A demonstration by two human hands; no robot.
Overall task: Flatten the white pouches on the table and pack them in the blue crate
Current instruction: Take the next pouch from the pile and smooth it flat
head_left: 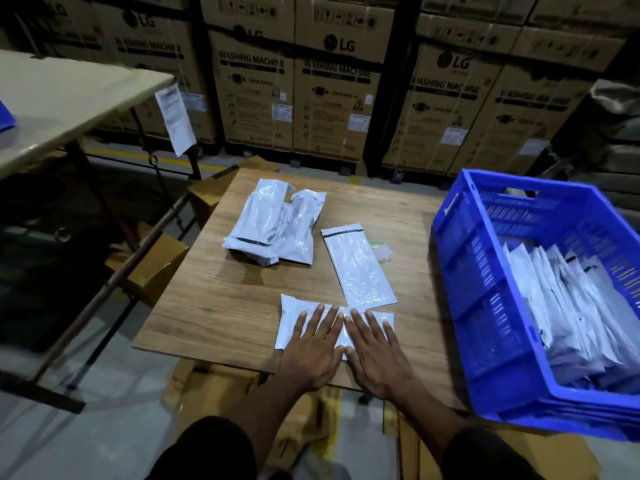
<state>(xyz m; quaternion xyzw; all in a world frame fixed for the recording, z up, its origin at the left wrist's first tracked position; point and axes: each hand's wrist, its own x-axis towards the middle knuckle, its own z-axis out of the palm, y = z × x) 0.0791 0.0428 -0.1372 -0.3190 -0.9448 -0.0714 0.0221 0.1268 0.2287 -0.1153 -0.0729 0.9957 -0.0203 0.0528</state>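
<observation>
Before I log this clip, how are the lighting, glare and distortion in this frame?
Head view: dim overall, corners darkest; wide-angle bending tilts the blue crate and the cartons behind; soft glare on the puffed pouches; both hands, left hand and right hand, and the pouch under them are sharp enough.

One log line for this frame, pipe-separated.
step: flattening | left hand, right hand: flat on near pouch | flat pouch, puffy pouches waiting | blue crate: partly filled
</observation>
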